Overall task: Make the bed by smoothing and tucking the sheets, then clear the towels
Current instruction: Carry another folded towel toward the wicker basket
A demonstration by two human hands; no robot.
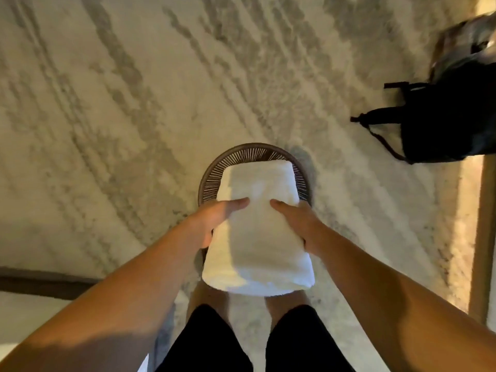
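Head view looks straight down, and the biggest thing under you is the carpet (120,108), a pale floor covering with streaky grey markings that fills nearly the whole picture. Along the right edge runs a tan wooden upright (483,237), and at the lower left a dark wooden band (40,284) crosses the corner with a light surface below it; you cannot tell what either belongs to. At the upper right a black bag (451,124) sits on the carpet, its straps trailing toward the middle of the floor, and something dark and blurred lies just above it, too smeared to name. Your legs in black shorts (295,342) show at the bottom centre. Directly in front of them you hold a folded white towel (257,237), long side running away from you, with its far end over a round dark woven basket (255,154) that stands on the carpet; whether the towel rests on the rim or hangs just above it is not clear. Your left hand (214,216) has its grip on the towel's left edge, thumb lying across the top and fingers wrapped under the side. Your right hand (298,218) grips the right edge the same way, thumb on top and pointing inward toward the other thumb, fingers hidden beneath the cloth.
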